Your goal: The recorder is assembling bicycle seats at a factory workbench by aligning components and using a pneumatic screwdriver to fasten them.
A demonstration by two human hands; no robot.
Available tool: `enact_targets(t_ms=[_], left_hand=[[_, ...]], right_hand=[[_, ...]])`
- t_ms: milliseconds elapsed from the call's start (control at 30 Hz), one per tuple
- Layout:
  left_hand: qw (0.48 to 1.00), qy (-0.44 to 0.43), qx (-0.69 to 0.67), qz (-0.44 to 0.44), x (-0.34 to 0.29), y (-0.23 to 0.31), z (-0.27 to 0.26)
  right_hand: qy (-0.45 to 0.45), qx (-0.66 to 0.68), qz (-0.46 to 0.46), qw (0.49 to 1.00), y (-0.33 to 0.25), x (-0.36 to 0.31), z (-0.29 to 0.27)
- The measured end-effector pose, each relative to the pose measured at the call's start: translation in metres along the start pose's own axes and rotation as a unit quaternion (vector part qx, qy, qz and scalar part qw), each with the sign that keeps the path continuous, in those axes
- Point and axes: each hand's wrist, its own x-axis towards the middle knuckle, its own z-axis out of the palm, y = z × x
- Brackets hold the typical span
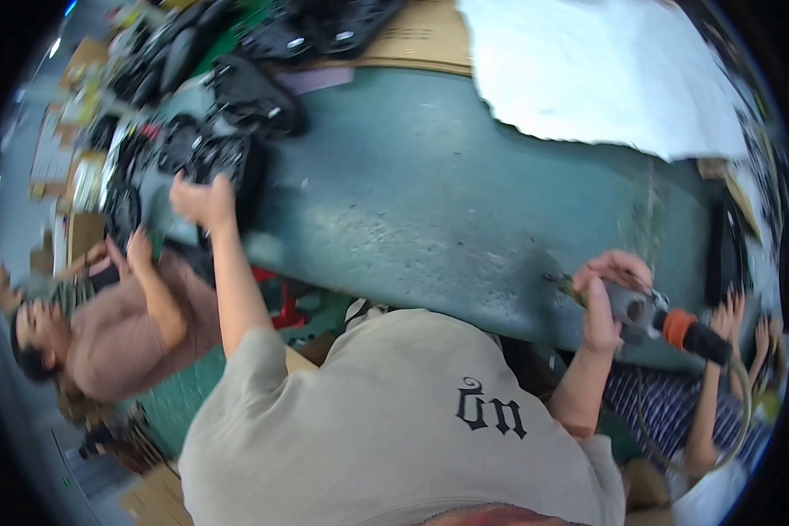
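My left hand reaches out to the far left of the table. Its thumb and fingers close on the near edge of a black moulded plastic part, whose details are blurred. On the right, close to the table's front edge, my right hand is wrapped round an air screwdriver. That tool has a grey metal body, an orange ring and a black end, and its thin tip points left over the table. A pale hose loops down beside the tool.
More black plastic parts lie at the far left of the green table. White sheeting covers the back right, beside brown cardboard. A person in a pinkish shirt sits at left; another person's hands are at right, near a black part.
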Motion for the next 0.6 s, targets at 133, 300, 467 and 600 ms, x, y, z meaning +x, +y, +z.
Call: enact_targets(t_ms=[133, 300, 467, 600], left_hand=[[0.947, 0.019, -0.232, 0.221, -0.036, 0.123, -0.056], [0.77, -0.13, -0.515, 0.353, -0.11, 0.269, -0.087], [0.49, -0.302, -0.668, 0.473, -0.171, 0.396, -0.155], [0.22, -0.367, -0.701, 0.57, -0.233, 0.458, -0.26]], right_hand=[[-0.037, -0.003, -0.022, 0.999, 0.005, 0.005, -0.002], [-0.003, 0.018, -0.003, 1.0, -0.006, -0.013, -0.004], [0.127, -0.07, -0.11, 0.983, -0.066, -0.061, 0.014], [0.249, -0.161, -0.173, 0.939, -0.14, -0.121, 0.02]])
